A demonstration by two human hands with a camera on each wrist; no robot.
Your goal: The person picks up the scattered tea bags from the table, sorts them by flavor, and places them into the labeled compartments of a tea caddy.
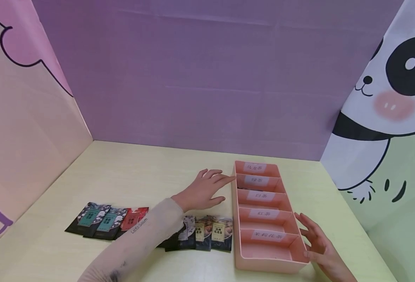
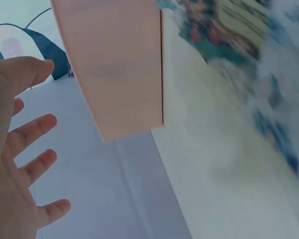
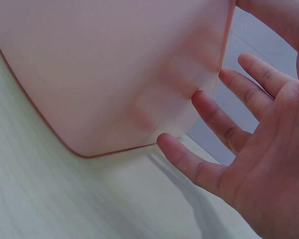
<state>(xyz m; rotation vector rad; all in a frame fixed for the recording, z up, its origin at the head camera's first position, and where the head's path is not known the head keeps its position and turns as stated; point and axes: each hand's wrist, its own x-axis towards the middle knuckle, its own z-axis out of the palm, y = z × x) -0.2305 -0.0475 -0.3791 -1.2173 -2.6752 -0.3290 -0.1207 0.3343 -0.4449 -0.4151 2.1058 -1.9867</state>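
A pink divided box (image 1: 264, 265) with handwritten paper labels stands on the table, split into several compartments in a row. My left hand (image 1: 204, 192) is held beside its left wall, fingers spread, with one fingertip right at the rim near the second compartment from the back. That compartment has a dark flat item (image 1: 249, 189) low inside it. In the left wrist view the left hand (image 2: 20, 144) holds nothing. My right hand (image 1: 322, 246) is at the box's front right side; in the right wrist view its spread fingers (image 3: 217, 119) reach the pink wall.
Tea packets lie in a row left of the box: two yellow-labelled ones (image 1: 222, 234) closest to it, darker ones partly under my left sleeve (image 1: 137, 239), then a red one (image 1: 131, 219) and two teal-labelled ones (image 1: 89, 216). A purple backdrop (image 1: 193, 78) rises behind the table.
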